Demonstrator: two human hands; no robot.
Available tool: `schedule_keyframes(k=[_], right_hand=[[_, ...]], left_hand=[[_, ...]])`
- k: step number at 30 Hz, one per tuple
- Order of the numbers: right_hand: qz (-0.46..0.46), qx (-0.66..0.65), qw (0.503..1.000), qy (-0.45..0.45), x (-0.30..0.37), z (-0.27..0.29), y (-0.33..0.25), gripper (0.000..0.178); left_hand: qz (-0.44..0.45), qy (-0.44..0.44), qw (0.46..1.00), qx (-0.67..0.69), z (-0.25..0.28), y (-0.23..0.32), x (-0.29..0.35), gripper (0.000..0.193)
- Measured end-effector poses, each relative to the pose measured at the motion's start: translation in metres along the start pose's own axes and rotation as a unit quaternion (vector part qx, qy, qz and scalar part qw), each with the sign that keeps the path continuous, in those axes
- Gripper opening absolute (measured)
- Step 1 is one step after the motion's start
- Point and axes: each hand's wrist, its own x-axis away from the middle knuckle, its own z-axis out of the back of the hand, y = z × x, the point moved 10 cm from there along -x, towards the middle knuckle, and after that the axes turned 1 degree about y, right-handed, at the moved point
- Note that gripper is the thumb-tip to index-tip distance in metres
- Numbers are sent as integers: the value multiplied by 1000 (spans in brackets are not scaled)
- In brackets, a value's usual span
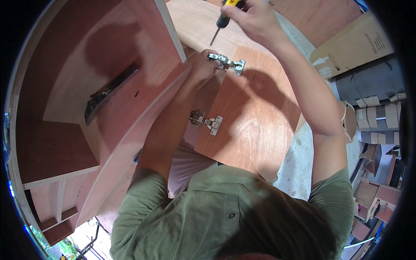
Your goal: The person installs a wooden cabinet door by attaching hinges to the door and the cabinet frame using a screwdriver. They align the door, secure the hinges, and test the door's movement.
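Note:
My right hand (255,21) is raised at the top, closed round the yellow and black handle of a screwdriver (222,21). Its shaft points down and left, with the tip apart from the metal below. My left hand (203,66) is closed on the arm of a metal cabinet hinge (221,59), the upper of two. That hinge's cup end sits on the edge of a reddish wooden door panel (251,117), which stands open in front of me. Lower on the same edge is a second hinge (213,125), its mounting plate towards the cabinet.
A wooden cabinet (143,82) with shelves fills the left side. A dark, curved-ended tool (108,92) lies inside it. At the right are a cardboard box (353,45), stacked dark panels with cardboard corners (368,86) and wood offcuts (368,190).

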Motion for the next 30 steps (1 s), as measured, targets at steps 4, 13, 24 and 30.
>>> schedule_keyframes(k=[4,13,24,30], right_hand=[[23,12,992,124,-6,47,-3,34],[-336,-122,919,165,56,47,239,23],[-368,274,887,-54,91,22,257,43],[-328,333,880,-78,93,19,264,53]], left_hand=[[-3,4,1000,-31,1,-5,-1,33],[-86,81,973,-197,21,2,-10,40],[-97,94,973,-188,31,-10,-8,37],[-164,133,945,-252,36,7,-1,38]])
